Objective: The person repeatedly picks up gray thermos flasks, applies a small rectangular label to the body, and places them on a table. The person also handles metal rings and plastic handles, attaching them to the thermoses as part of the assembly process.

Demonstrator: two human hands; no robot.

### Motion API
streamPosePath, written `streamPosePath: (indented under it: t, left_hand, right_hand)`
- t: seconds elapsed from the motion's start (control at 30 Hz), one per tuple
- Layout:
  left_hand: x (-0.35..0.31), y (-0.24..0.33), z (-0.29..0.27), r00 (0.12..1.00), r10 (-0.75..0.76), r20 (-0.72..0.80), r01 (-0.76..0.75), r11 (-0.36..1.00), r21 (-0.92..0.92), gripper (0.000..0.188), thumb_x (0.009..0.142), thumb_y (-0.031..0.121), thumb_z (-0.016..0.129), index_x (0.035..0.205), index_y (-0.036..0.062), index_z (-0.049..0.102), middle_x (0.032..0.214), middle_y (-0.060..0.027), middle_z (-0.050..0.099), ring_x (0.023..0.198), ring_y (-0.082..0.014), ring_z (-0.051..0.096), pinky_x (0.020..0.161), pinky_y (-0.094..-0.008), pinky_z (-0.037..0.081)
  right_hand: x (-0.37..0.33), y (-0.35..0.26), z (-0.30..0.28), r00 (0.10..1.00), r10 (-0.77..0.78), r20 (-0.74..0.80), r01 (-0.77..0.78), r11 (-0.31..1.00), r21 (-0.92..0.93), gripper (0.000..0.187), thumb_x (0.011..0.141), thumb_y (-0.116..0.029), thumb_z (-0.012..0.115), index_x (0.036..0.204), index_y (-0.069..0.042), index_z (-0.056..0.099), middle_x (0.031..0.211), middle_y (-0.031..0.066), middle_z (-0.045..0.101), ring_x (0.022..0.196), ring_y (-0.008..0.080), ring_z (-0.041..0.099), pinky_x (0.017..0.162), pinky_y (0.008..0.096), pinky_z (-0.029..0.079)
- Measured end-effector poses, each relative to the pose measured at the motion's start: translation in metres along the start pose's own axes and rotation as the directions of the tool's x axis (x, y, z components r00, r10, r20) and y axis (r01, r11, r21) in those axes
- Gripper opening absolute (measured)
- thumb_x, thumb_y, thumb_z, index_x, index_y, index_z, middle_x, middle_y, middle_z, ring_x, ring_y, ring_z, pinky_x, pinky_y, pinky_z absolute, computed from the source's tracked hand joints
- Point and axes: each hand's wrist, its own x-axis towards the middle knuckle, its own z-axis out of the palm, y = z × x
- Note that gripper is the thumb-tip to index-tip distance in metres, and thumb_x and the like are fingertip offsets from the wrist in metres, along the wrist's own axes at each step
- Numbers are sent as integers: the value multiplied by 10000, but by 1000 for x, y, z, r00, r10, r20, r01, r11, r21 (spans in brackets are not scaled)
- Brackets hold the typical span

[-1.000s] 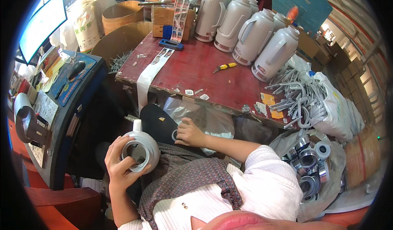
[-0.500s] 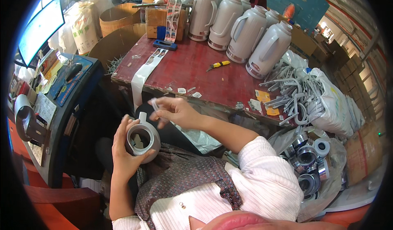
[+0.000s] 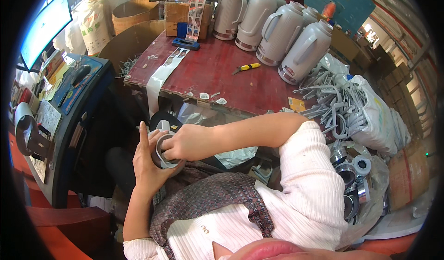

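A grey thermos flask body is held low in front of my lap, its round mouth tilted up toward me. My left hand wraps its left side, thumb along the near rim and fingers stretched toward the handle. From the right, my right hand reaches into the mouth with its fingers curled. Those fingertips are hidden inside the rim, so what they hold or press on does not show. Past the flask, a strip of labels on white backing hangs over the front edge of the red table.
Several finished-looking grey flasks stand at the table's back right. Yellow-handled pliers and a blue tool lie on the tabletop. At right are a bag of grey plastic handles and shiny rings. A desk stands left.
My right hand has moved from beyond the flask's handle, where it pinched a small pale piece, into the flask's mouth. That piece is now out of sight. The left hand keeps its grip.
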Motion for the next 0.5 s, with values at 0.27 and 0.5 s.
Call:
streamPosePath:
  t: [0.27,0.5]
  left_hand:
    - [2,7,4,997,68,26,-70,994,88,746,588,247,918,1232,47,600,1154,-125,699,1145,-345,638,1016,-507,459]
    - [6,10,8,986,143,81,-154,976,151,370,595,248,879,757,54,608,1148,-87,695,1147,-325,634,989,-523,471]
  right_hand:
    - [-2,-1,-24,943,4,331,18,998,-62,120,775,-192,629,845,-98,659,700,88,641,694,302,668,555,429,509]
    - [-18,-13,-12,952,210,222,-237,966,103,79,811,-155,619,846,-98,662,732,115,664,794,329,671,806,480,490]
